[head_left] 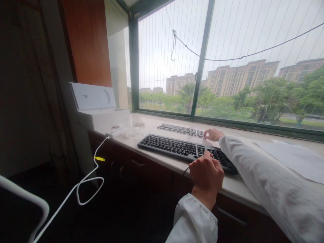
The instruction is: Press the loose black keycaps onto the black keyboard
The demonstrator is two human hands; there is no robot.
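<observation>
A black keyboard [174, 147] lies slantwise along the front of the white sill counter. My left hand [207, 173] is closed over its right part, near the number pad; the fingertips are hidden behind the knuckles, so what they hold or press cannot be made out. Behind the keyboard, loose dark keycaps [181, 129] are laid out in rows on the counter. My right hand [213, 134] reaches across to the right end of these rows, its thumb and fingers drawn together at a keycap there. A thin black cable [185, 171] hangs at the counter's front edge.
An opened white box [105, 119] stands at the counter's left end, by a white power strip [115, 131] and some clear plastic wrapping [136, 130]. A white cord [88, 175] with a yellow tag hangs down. Paper sheets [296, 158] lie at right, below the window [167, 67].
</observation>
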